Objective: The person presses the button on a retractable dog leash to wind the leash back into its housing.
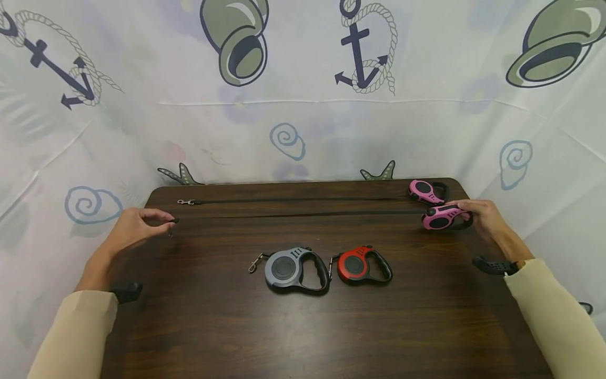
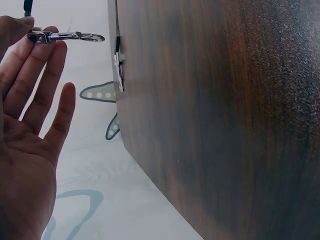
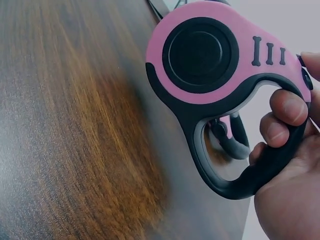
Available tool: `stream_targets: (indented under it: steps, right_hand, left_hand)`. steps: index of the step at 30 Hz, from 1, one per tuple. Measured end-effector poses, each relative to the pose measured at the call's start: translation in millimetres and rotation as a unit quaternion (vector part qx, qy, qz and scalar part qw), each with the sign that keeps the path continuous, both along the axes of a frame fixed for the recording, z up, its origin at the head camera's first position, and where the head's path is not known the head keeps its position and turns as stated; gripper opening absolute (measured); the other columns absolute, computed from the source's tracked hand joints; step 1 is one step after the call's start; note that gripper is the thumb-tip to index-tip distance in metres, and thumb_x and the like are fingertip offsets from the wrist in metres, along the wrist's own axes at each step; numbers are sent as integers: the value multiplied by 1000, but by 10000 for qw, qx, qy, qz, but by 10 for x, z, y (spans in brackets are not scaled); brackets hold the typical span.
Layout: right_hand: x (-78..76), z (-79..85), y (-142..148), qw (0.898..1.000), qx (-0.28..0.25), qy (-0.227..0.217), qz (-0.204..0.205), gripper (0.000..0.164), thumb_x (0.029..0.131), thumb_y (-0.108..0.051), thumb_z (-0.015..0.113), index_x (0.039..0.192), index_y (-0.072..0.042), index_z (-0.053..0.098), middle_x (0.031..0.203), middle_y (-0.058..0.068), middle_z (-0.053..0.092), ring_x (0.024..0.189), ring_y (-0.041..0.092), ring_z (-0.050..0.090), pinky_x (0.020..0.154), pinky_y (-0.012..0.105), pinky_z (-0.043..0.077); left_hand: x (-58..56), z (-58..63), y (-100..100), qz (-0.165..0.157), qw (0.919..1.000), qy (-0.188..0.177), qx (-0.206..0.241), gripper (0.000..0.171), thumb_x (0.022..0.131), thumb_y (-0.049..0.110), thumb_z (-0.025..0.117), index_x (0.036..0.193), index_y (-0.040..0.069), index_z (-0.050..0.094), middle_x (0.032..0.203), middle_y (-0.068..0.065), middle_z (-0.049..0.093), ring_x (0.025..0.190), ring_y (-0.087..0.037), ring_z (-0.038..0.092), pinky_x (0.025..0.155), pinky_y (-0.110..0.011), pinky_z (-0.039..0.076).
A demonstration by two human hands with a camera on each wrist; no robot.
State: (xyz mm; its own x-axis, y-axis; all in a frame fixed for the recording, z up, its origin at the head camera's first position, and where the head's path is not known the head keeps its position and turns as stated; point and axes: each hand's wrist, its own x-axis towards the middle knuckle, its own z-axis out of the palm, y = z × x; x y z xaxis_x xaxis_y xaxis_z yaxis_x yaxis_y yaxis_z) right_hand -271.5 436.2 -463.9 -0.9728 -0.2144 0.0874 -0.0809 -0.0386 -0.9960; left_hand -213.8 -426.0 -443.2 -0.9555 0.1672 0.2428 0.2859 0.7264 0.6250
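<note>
My right hand (image 1: 480, 215) grips the black handle of a pink retractable dog leash (image 3: 200, 55), fingers curled through its loop. Far to the left, my left hand (image 1: 142, 225) pinches the strap end by the metal snap hook (image 2: 75, 36), which points away from the fingertips. Between the hands the black strap (image 1: 303, 215) runs straight and taut across the table. Just behind the held leash lies a second pink leash (image 1: 423, 190). Its own strap (image 1: 293, 199) is stretched out leftward along the far edge, ending in a silver snap hook (image 1: 185, 202).
Nearer on the dark wooden table (image 1: 303, 331) lie a grey retractable leash (image 1: 284, 267) and, to its right, a smaller red one (image 1: 354, 264). A white patterned curtain (image 1: 322, 126) hangs behind the far edge and along both sides.
</note>
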Motion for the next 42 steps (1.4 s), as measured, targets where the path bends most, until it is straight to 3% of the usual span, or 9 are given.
stream_targets:
  steps: [5, 13, 18, 22, 28, 33, 37, 42]
  right_hand:
    - [-26, 20, 8, 10000, 6, 22, -59, 31, 110, -3, 50, 111, 8, 79, 102, -1, 82, 82, 9, 61, 71, 22, 47]
    - [-44, 38, 13, 10000, 20, -73, -22, 31, 110, -3, 51, 111, 6, 80, 105, -2, 82, 86, 7, 65, 74, 20, 48]
    - [-49, 40, 19, 9999, 67, -116, -65, 31, 110, -5, 51, 112, 6, 80, 105, -3, 82, 89, 8, 66, 77, 20, 48]
    - [-55, 56, 24, 9990, 211, -333, -199, 32, 111, -10, 51, 114, 3, 80, 103, -4, 81, 88, 9, 63, 83, 24, 43]
    - [-20, 98, 39, 9973, 369, -629, -127, 37, 113, -18, 47, 119, 1, 78, 93, -4, 73, 89, 12, 53, 86, 31, 33]
    - [16, 77, 54, 9981, 409, -452, 11, 40, 114, -17, 43, 120, 2, 77, 98, -5, 76, 92, 12, 55, 88, 28, 36]
    - [45, 50, 52, 9991, 289, -296, 38, 32, 113, -10, 49, 122, 5, 76, 107, -5, 80, 96, 10, 57, 89, 24, 40]
    - [85, 50, 11, 9989, 447, -122, -88, 24, 107, -1, 59, 122, 4, 76, 107, -6, 80, 91, 11, 58, 80, 21, 47]
  left_hand:
    - [-7, 3, -4, -23, 10000, 86, 9, 14, 86, 4, 86, 99, 2, 82, 87, 9, 79, 81, 10, 64, 70, -11, 45]
    - [-18, 14, 8, 65, 9999, 103, -96, 13, 85, 5, 87, 97, 3, 83, 87, -5, 81, 81, 10, 63, 70, -11, 44]
    - [-25, 17, 5, 80, 9998, 95, -123, 13, 85, 5, 87, 98, 3, 83, 87, -2, 81, 82, 12, 62, 72, -10, 44]
    - [-29, 23, -1, 47, 9998, 136, -125, 14, 85, 4, 86, 98, 2, 83, 86, 3, 81, 82, 14, 62, 71, -9, 44]
    - [-32, 34, -5, 104, 9997, 101, -191, 14, 86, 7, 86, 99, 3, 83, 87, -2, 81, 83, 15, 61, 72, -10, 43]
    - [-29, 12, -4, -11, 9998, 158, -147, 14, 85, 3, 86, 98, 3, 83, 87, -4, 81, 83, 15, 61, 72, -9, 44]
    - [-33, 2, 11, -47, 9997, 145, -195, 13, 85, 5, 86, 98, 3, 83, 89, -6, 81, 84, 15, 61, 74, -8, 45]
    - [-40, 33, 47, -9, 9994, 191, -287, 12, 86, 8, 87, 97, 6, 84, 89, -9, 81, 83, 14, 60, 72, -10, 43]
